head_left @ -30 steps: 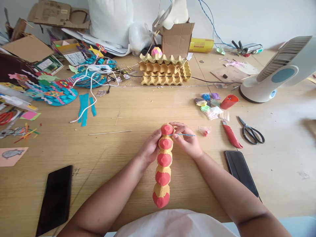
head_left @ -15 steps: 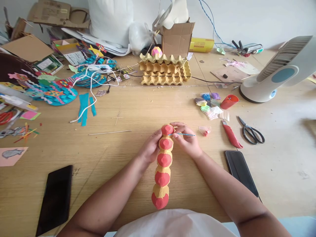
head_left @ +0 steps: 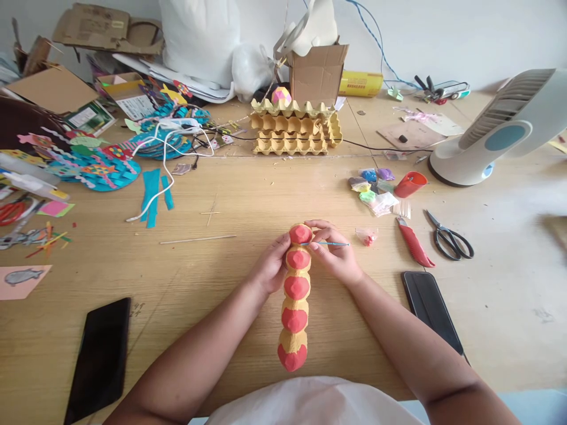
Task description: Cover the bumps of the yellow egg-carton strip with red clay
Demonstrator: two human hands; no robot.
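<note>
A strip of egg-carton cups (head_left: 296,287), yellow with red patches on each bump, runs from between my hands toward my body. My left hand (head_left: 271,264) grips its far end from the left, thumb along the edge. My right hand (head_left: 337,255) pinches a thin blue stick-like tool (head_left: 333,243), whose tip touches the strip near the far cup. Some right fingers also rest at that cup's far side. A small clear bag with red material (head_left: 367,236) lies just right of my right hand.
Right of me lie a red utility knife (head_left: 415,243), black scissors (head_left: 450,236) and a phone (head_left: 432,310). A tablet (head_left: 98,359) lies at left. Farther back are a red cup (head_left: 410,185), bagged colored clay (head_left: 374,184), stacked egg trays (head_left: 290,136) and a fan (head_left: 496,133).
The near end of the egg-carton strip has swung slightly to the right. The blue tool's tip has shifted slightly toward me along the far cup. Both hands keep their hold.
</note>
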